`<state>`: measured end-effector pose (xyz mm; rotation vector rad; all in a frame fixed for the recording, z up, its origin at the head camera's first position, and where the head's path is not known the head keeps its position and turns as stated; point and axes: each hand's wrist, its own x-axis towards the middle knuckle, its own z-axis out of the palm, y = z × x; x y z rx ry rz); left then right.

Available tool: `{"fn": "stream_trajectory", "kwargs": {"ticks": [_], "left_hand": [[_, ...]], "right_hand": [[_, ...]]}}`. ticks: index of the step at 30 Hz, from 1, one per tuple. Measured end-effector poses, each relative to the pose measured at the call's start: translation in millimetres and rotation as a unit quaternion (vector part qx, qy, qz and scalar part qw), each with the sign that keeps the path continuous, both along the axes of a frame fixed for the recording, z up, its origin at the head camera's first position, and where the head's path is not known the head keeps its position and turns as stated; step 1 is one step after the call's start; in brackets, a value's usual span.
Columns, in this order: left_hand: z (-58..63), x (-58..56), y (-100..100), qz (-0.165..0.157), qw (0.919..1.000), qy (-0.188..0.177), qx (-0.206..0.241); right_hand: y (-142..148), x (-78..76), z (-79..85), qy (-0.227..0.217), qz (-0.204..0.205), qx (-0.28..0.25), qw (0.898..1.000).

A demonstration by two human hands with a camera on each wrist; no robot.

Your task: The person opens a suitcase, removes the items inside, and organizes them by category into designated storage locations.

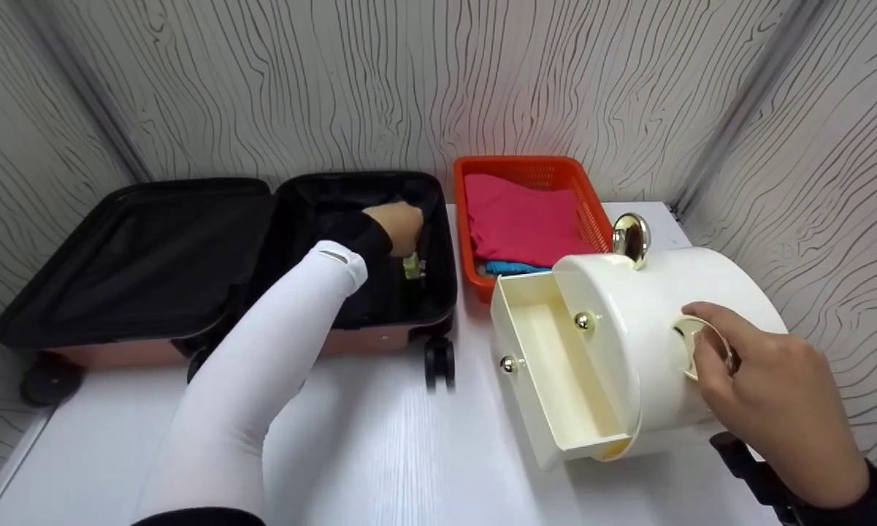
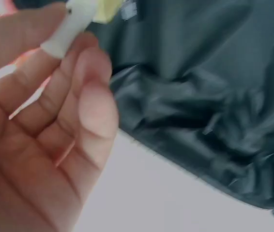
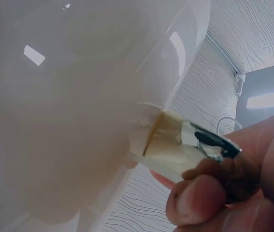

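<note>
My left hand [image 1: 400, 228] reaches into the right half of an open black-lined suitcase [image 1: 449, 292]. In the left wrist view its thumb and fingers pinch a small item with a white, waisted end [image 2: 71, 26] and a pale yellow part [image 2: 107, 10]; its kind is unclear. My right hand [image 1: 781, 387] grips the round, gold-rimmed handle [image 1: 690, 340] on the side of a glossy cream storage box [image 1: 664, 307] with a curved body. The box's drawer [image 1: 562, 365] is pulled out, with a gold knob [image 1: 509, 364] on its front.
An orange basket [image 1: 591, 212] stands between suitcase and box, holding a folded red cloth [image 1: 522, 219] and a blue cloth [image 1: 515, 268]. The suitcase's other half [image 1: 139, 256] lies flat at left. Patterned panels [image 1: 372, 88] enclose the white table [image 1: 380, 438].
</note>
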<state>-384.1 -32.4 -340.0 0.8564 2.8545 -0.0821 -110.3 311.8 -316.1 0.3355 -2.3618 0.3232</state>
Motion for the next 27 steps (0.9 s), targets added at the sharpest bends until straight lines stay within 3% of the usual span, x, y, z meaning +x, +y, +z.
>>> {"fn": "stream_trajectory", "kwargs": {"ticks": [2, 6, 9, 12, 14, 18, 22, 27], "left_hand": [[9.5, 3.6, 2, -0.013, 0.9997, 0.003, 0.02], [41.3, 20.8, 13, -0.076, 0.9923, 0.009, 0.097], [56.3, 36.8, 25, -0.123, 0.9805, -0.012, 0.153], [62.7, 51.9, 40, -0.163, 0.9662, -0.044, 0.194], [62.6, 61.2, 51, -0.188, 0.9571, -0.07, 0.209], [54.8, 77.8, 75, -0.234, 0.9458, -0.11, 0.196], [40.0, 90.1, 96, -0.273, 0.9386, -0.136, 0.162], [19.1, 97.4, 116, -0.317, 0.9287, -0.148, 0.124]], "right_hand": [[0, -0.1, -0.4, 0.001, -0.001, -0.001, 1.0], [-1, -0.4, -0.5, 0.0, -0.004, 0.001, 1.0], [-1, -0.7, 0.1, -0.002, -0.002, 0.003, 1.0], [-1, -0.6, 0.5, -0.003, -0.001, 0.003, 1.0], [0, -0.3, 0.5, -0.002, -0.002, 0.001, 1.0], [1, 0.3, 0.2, 0.001, -0.003, 0.0, 1.0], [1, 0.5, -0.1, 0.005, -0.003, 0.001, 1.0], [0, 1.5, -0.7, 0.004, -0.005, 0.0, 1.0]]}}
